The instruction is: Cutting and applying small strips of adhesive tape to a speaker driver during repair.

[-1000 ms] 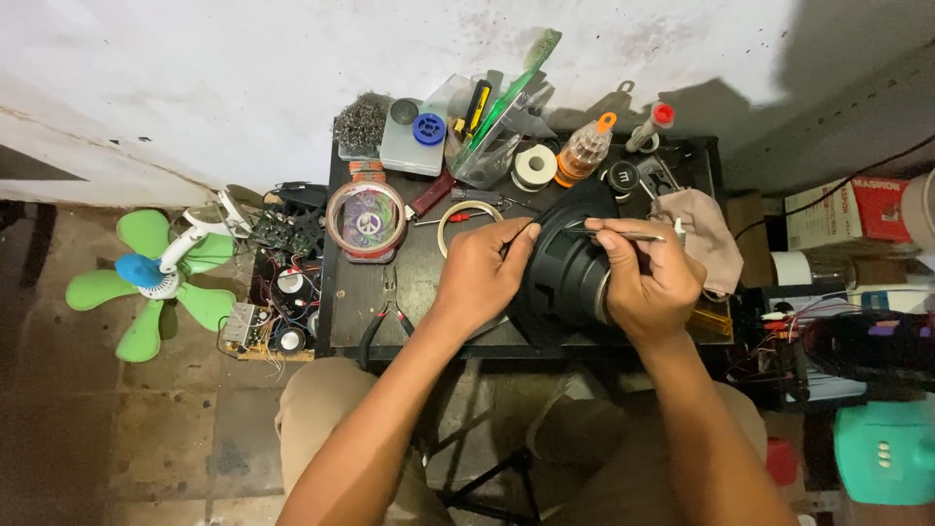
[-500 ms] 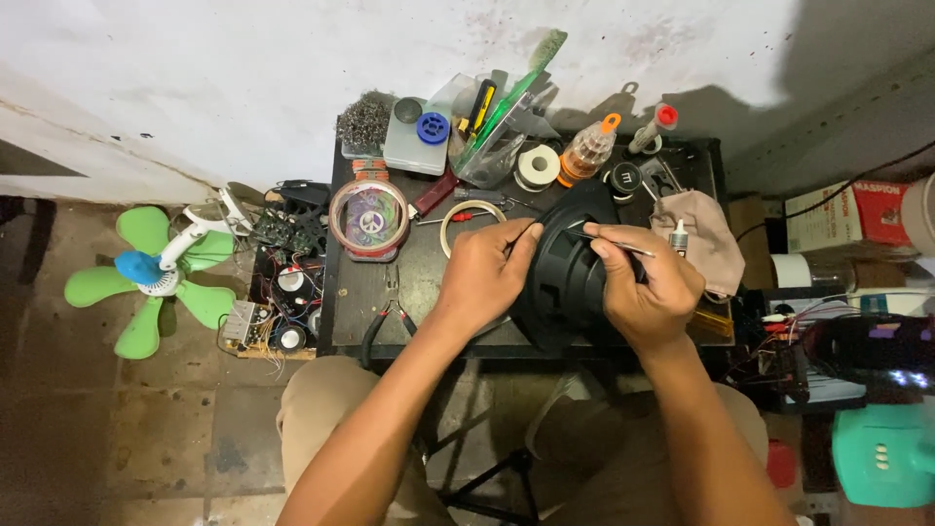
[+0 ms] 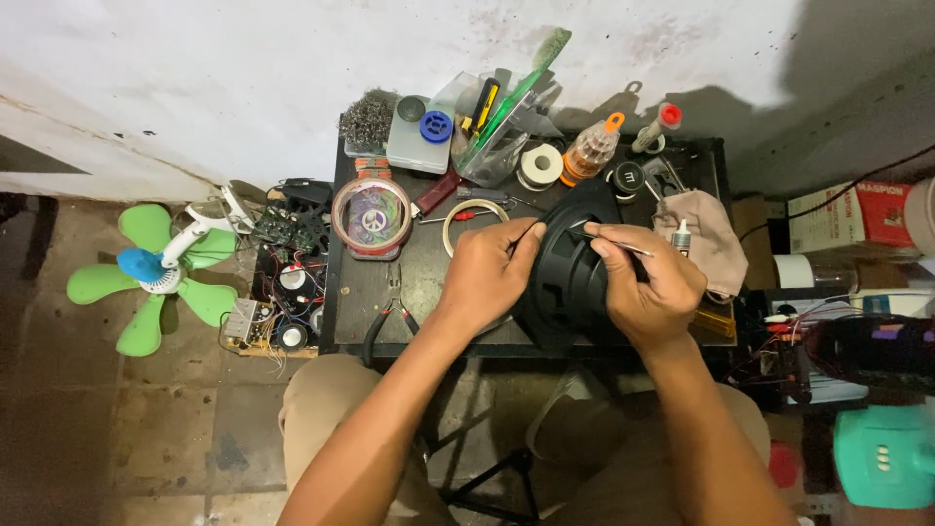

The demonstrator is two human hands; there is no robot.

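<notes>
Now we steady the black round speaker cone (image 3: 570,268), tilted on the dark worktable (image 3: 390,292), with our left hand (image 3: 487,273) pinched narrow at its rim. Our right hand (image 3: 648,282) grips thin metal tweezers (image 3: 599,237), probing the cone; next probably calls for fine, steady pressure.

A black round speaker (image 3: 570,268) stands tilted on its edge on the front part of a small dark table (image 3: 390,292), its cone side turned toward the right. It looks like a wide black cone with a rim around. The left hand (image 3: 484,276) grips its left rim and keeps it up. The right hand (image 3: 648,284) is at the right side of the speaker and pinches thin metal tweezers (image 3: 609,242), whose tip points left and touches the speaker near its upper part.
</notes>
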